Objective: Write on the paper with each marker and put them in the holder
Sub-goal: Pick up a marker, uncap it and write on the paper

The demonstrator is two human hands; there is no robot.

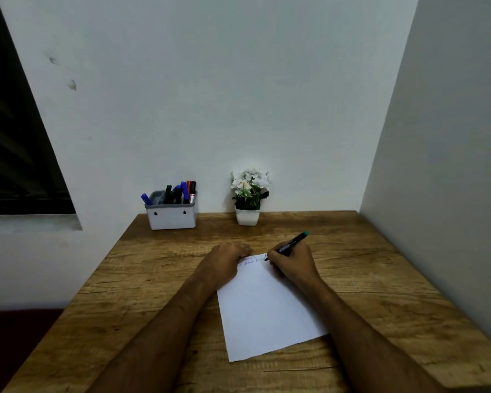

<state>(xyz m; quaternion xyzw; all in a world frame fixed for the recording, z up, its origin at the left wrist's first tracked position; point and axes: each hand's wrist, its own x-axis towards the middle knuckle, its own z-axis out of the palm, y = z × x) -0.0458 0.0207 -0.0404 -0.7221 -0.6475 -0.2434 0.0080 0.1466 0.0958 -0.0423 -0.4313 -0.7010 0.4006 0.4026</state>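
A white sheet of paper [262, 307] lies tilted on the wooden table [142, 268], with short lines of writing near its top edge. My right hand [292, 263] grips a black marker with a green end [294, 241], its tip touching the paper's top right. My left hand [224, 260] rests fingers-down on the paper's top left corner, pinning it flat. At the back left stands a white and grey holder [171, 215] with several markers in it, blue, green, red and black.
A small white pot of white flowers [249, 195] stands against the back wall, right of the holder. White walls close the table's back and right sides. A dark window is at the far left.
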